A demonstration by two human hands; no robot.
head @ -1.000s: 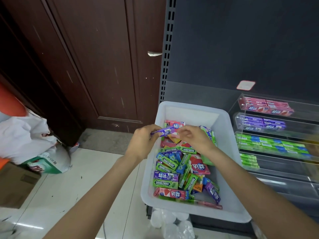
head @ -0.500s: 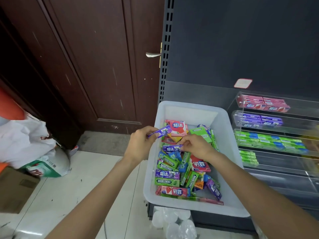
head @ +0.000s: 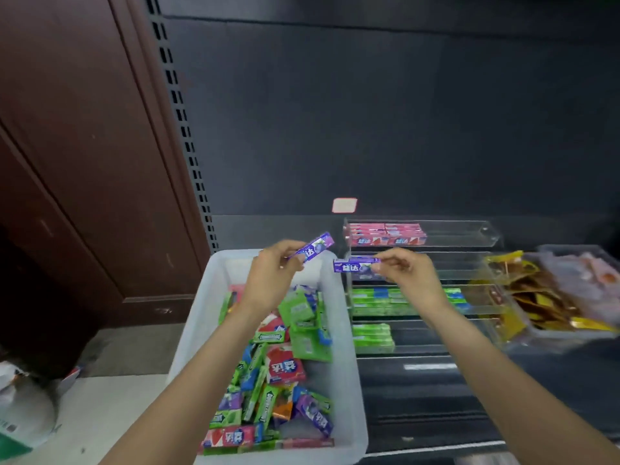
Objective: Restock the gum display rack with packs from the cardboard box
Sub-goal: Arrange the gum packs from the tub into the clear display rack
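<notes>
I had both hands raised over the white plastic bin, and each one pinched a slim purple gum pack. My left hand held its purple pack by the lower end between the thumb and the curled fingers, so the pack pointed up and to the right above the far rim of the bin. My right hand pinched the second purple pack at its right end, and this pack lay almost level, just in front of the second tier of the clear acrylic display rack. The task spoke of a cardboard box, but the packs I saw were in this white bin. In my judgement the work was somewhere in the middle. The top tier carried pink packs only on its left part, and its right part looked bare. The purple tier was mostly hidden behind my right hand, so I could not tell how full it was. The third tier had a row of green and blue packs, and the lowest tier had only a few green packs at its left end. Many mixed packs, green, red and purple, lay loose in the bin, so much stock remained to be placed. To the right of the rack stood a tray of yellow and brown snack bags.
</notes>
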